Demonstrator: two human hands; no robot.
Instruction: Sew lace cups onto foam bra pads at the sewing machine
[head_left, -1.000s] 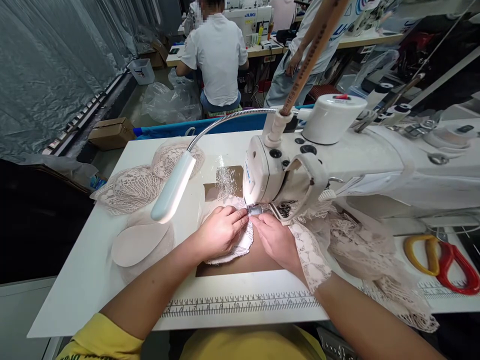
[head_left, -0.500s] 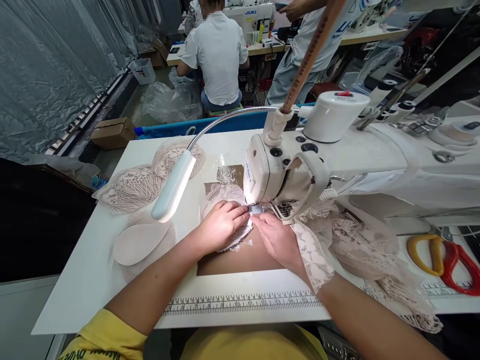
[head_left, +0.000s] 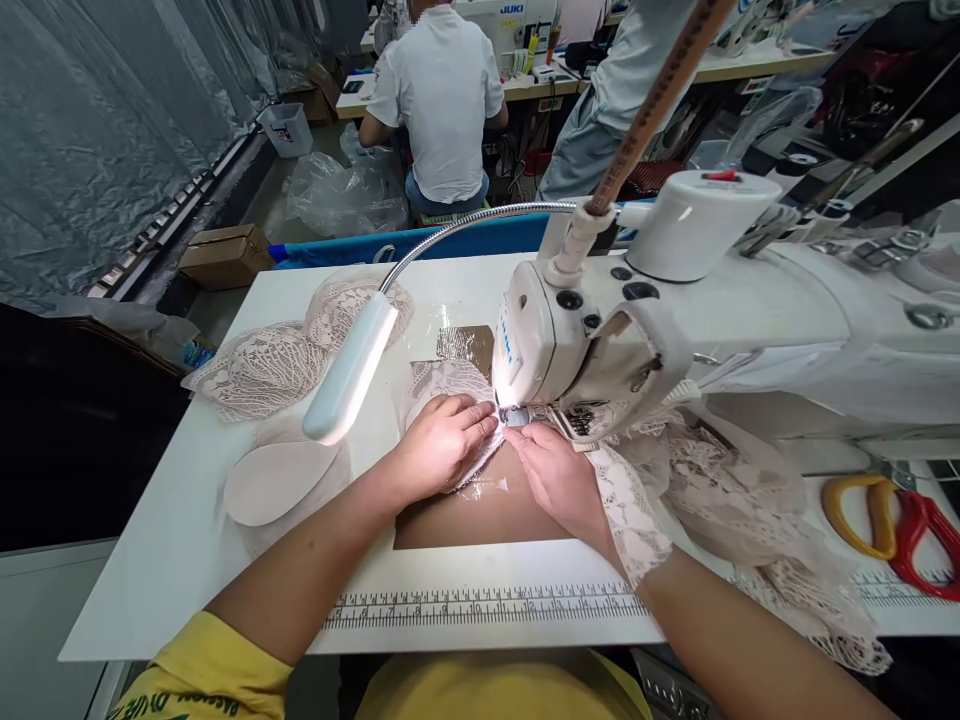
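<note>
At the far left of the white table (head_left: 172,560) lie a pile of lace cups (head_left: 262,365) and a plain foam pad (head_left: 274,480), with the gooseneck lamp (head_left: 349,370) above them. The left hand (head_left: 442,445) lies palm down with its fingers spread, pressing the lace piece (head_left: 442,385) flat. The lace runs out beyond its fingertips to the presser foot (head_left: 517,415). The right hand (head_left: 559,480) is just beside it, fingertips on the lace edge at the foot — whether they pinch it, I cannot tell. More lace (head_left: 630,515) drapes over the right wrist. The sewing machine (head_left: 675,330) stands to the right, and scissors (head_left: 892,515) lie farthest right.
</note>
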